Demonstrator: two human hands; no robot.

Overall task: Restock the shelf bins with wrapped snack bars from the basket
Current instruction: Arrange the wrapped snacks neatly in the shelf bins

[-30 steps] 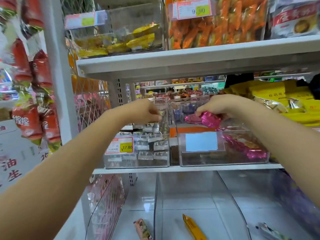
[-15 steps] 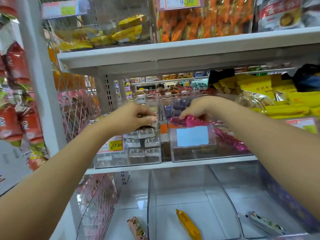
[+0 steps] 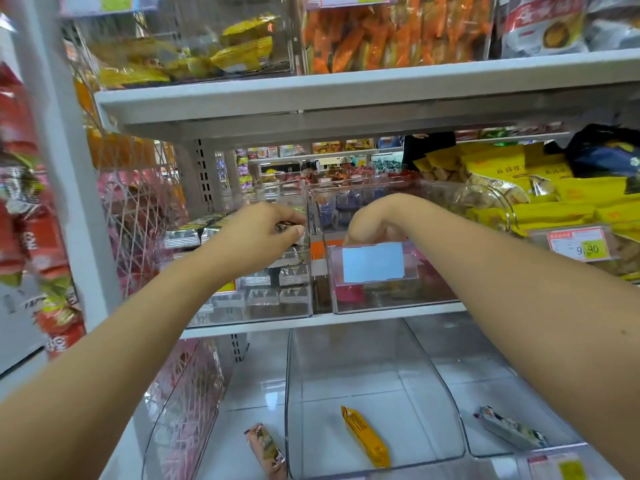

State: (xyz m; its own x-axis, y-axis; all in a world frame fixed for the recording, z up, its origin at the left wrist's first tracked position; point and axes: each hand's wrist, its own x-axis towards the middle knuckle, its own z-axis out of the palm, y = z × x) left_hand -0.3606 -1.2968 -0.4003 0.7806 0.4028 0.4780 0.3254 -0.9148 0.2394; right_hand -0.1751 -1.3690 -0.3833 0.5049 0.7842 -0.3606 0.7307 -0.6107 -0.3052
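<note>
Over shelf bins [image 3: 388, 301], left hand [image 3: 254, 237] pinches wrapped bar [image 3: 288, 226] near right hand [image 3: 373, 223].

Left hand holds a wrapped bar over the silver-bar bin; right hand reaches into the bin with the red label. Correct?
No: the head view shows the label on the bin that the right hand reaches into is pale blue, not red. The rest stands.

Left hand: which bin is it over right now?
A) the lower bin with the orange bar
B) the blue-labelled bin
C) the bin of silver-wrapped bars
C: the left hand pinches a wrapped bar above the bin of silver-wrapped bars, which stands left of the blue-labelled bin.
</note>
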